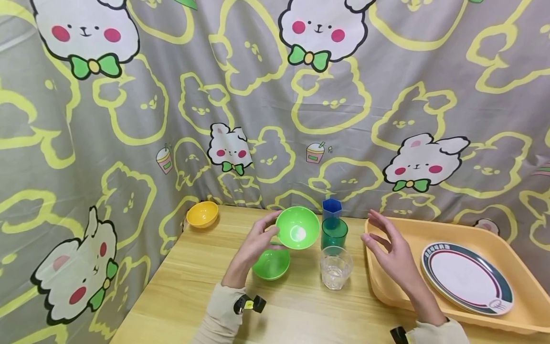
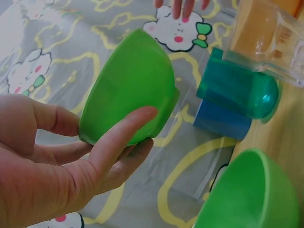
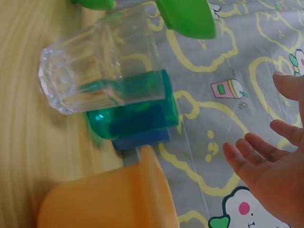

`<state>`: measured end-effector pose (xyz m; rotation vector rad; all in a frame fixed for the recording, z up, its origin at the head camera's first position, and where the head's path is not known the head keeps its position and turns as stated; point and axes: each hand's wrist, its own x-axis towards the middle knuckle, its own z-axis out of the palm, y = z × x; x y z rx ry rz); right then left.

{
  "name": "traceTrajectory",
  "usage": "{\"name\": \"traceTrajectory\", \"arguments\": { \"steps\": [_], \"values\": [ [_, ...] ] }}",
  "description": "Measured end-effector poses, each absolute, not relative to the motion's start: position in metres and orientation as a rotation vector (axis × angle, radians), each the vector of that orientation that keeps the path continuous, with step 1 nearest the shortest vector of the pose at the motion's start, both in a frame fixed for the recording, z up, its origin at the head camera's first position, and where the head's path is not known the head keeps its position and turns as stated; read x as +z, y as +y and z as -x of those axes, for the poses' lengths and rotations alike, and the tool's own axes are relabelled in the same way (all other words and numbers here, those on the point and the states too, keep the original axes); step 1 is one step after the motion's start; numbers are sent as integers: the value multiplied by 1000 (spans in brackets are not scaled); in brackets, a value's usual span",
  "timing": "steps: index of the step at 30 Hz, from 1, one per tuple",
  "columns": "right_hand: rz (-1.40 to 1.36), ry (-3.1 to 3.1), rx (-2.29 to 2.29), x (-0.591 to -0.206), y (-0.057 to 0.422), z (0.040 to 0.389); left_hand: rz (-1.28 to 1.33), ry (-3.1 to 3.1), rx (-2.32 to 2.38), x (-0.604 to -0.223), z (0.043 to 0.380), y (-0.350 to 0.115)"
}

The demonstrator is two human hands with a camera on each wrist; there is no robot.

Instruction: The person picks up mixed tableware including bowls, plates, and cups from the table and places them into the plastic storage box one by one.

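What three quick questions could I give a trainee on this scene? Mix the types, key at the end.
1. Short answer: what does the left hand hold?
2. True or false: the right hand holds nothing.
3. Order these in the head view, nearest the camera first: blue cup, clear cup, dark green cup.

Key
1. A green bowl.
2. True; its fingers are apart, with nothing between them.
3. Clear cup, dark green cup, blue cup.
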<state>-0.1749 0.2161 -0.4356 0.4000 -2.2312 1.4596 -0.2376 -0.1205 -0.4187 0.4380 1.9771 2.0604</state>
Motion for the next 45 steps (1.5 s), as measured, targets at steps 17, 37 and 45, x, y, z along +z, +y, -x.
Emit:
{"name": "traceTrajectory", "arguments": {
  "steps": [17,37,45],
  "values": [
    [-458,-2282,1563,-451,189,180,-493,1971,2023,-423,232,-101],
    [-495,-2290,1634,-450,179,185,-492,1923,2008,-422,226,-82],
    [-488,-2309,1637,-451,175,184,-517,1910,1993,-424,223,-72]
  ]
}}
